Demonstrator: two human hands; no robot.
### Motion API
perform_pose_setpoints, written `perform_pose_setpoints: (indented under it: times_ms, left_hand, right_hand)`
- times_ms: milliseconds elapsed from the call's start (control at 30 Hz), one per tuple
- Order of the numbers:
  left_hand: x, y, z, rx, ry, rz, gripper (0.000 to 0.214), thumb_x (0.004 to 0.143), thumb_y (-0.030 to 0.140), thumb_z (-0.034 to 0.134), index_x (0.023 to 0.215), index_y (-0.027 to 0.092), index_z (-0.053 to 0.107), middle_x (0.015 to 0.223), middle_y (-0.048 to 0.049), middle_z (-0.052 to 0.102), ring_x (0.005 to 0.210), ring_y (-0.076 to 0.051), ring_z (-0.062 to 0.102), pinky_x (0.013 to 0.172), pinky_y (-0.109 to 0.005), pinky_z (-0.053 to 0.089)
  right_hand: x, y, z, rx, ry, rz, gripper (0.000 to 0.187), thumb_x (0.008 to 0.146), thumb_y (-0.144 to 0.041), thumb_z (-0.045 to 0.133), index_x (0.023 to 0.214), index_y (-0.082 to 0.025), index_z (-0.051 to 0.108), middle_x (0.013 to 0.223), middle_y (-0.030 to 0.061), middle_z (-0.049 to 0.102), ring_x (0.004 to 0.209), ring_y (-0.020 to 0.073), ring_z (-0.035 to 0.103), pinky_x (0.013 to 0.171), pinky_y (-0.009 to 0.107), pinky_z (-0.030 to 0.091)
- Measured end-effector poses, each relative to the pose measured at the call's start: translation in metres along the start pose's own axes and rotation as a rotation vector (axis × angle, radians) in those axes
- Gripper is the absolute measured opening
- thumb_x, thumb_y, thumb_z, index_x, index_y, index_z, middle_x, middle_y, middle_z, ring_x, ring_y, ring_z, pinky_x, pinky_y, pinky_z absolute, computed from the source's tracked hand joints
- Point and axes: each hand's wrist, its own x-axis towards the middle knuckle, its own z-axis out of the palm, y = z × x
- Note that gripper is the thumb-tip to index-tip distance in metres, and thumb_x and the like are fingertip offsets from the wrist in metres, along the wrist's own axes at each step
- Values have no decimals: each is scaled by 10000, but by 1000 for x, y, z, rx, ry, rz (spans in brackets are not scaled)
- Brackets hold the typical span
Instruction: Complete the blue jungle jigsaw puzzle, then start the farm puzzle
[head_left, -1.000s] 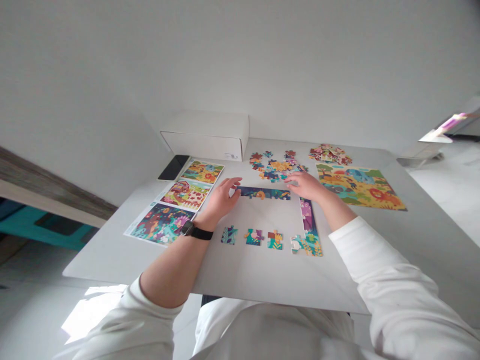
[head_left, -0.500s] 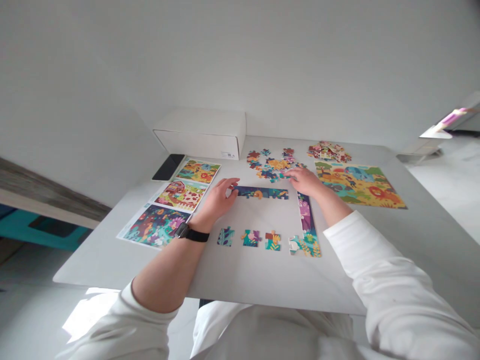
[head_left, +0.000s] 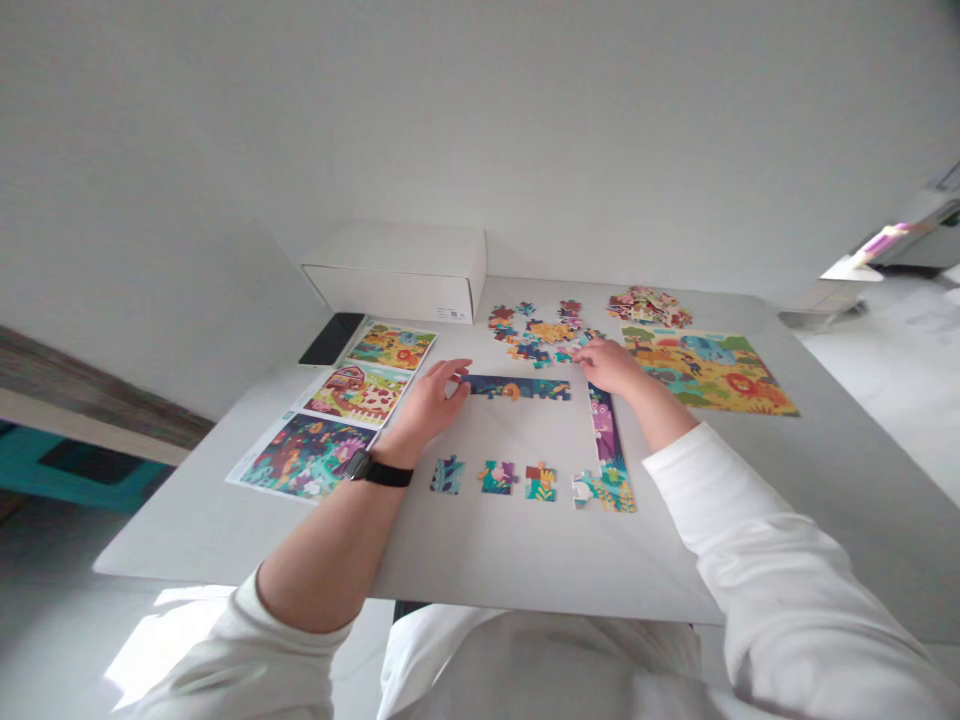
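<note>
- I see the left hand (head_left: 433,402) near the centre of the frame, thumb and fingers spread apart, by the left end of the dark puzzle strip (head_left: 517,388).
- I have the right hand (head_left: 613,368) right of centre, fingertips at the lower right edge of the loose pieces (head_left: 551,332); I can't tell from here whether they pinch one.
- Below that hand, I see the L-shaped section (head_left: 616,487) running down toward the lower right.
- I count three separate pieces (head_left: 498,477) in a row at lower centre.
- I see printed pictures (head_left: 358,391) at left on the counter (head_left: 510,565).
</note>
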Motion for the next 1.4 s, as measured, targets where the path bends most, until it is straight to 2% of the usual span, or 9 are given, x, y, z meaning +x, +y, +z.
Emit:
perform_pose_setpoints:
  times_ms: [233, 433, 633, 800, 967, 1100, 1200, 1300, 1400]
  left_hand:
    - [0, 0, 0, -13, 4, -3, 402, 976, 281, 601, 1361, 211, 691, 1227, -90, 759, 1049, -224, 742, 999, -384, 592]
    - [-3, 2, -1, -12, 4, -7, 385, 999, 283, 595, 1368, 220, 685, 1247, -86, 760, 1080, -227, 746, 1026, -386, 591]
    - [-2, 1, 3, -18, 1, 6, 367, 1000, 259, 593, 1353, 228, 688, 1250, -83, 755, 1103, -227, 744, 1020, -379, 597]
    - [-1, -3, 5, -26, 11, 24, 349, 1007, 259, 581, 1335, 222, 693, 1255, -88, 741, 1098, -227, 741, 1020, -384, 599]
    - [1, -1, 4, -23, 18, 36, 338, 1009, 245, 583, 1322, 209, 705, 1249, -93, 734, 1099, -226, 735, 1020, -382, 597]
    - [2, 3, 5, -29, 19, 33, 333, 1001, 232, 589, 1309, 218, 716, 1230, -88, 728, 1102, -232, 731, 1008, -379, 596]
    - [1, 5, 6, -40, 27, 32, 336, 1000, 223, 589, 1311, 224, 717, 1236, -83, 724, 1100, -226, 731, 1010, -371, 594]
    - [1, 5, 6, -42, 31, 35, 334, 999, 227, 592, 1309, 219, 717, 1234, -82, 724, 1100, -223, 730, 1011, -365, 595]
    - [0, 4, 6, -47, 31, 32, 340, 998, 229, 589, 1313, 213, 717, 1239, -83, 721, 1104, -220, 727, 1017, -365, 591]
  right_hand:
    - [12, 8, -15, 41, 12, 27, 304, 1024, -248, 644, 1259, -255, 836, 1328, 107, 791, 1261, 277, 719, 1123, 377, 527]
    - [43, 21, -30, -13, 39, 117, 388, 1036, -283, 631, 1386, -192, 770, 1411, 162, 753, 1310, 315, 700, 1155, 407, 509]
    - [84, 24, -20, -62, 66, 181, 446, 1086, -378, 561, 1466, -203, 715, 1442, 194, 720, 1319, 332, 686, 1133, 420, 510]
    - [107, 27, -9, -68, 46, 202, 383, 1064, -415, 607, 1374, -274, 784, 1348, 159, 769, 1236, 318, 715, 1071, 412, 534]
    - [106, 31, -6, -63, 82, 150, 261, 1014, -288, 648, 1168, -281, 859, 1261, 103, 814, 1163, 297, 738, 1007, 389, 554]
    - [95, 36, -7, -59, 114, -21, 198, 984, -248, 685, 1077, -238, 860, 1216, 111, 812, 1154, 278, 729, 1024, 369, 534]
    - [89, 39, -9, -26, 74, -137, 141, 949, -228, 731, 1032, -220, 845, 1176, 102, 814, 1131, 262, 730, 1020, 346, 526]
    - [86, 39, -10, 6, 35, -141, 196, 917, -212, 772, 1104, -223, 830, 1191, 98, 816, 1094, 262, 741, 985, 343, 540]
    - [86, 37, -9, 15, 41, -114, 399, 893, -208, 811, 1291, -207, 790, 1245, 129, 803, 1117, 273, 742, 991, 346, 546]
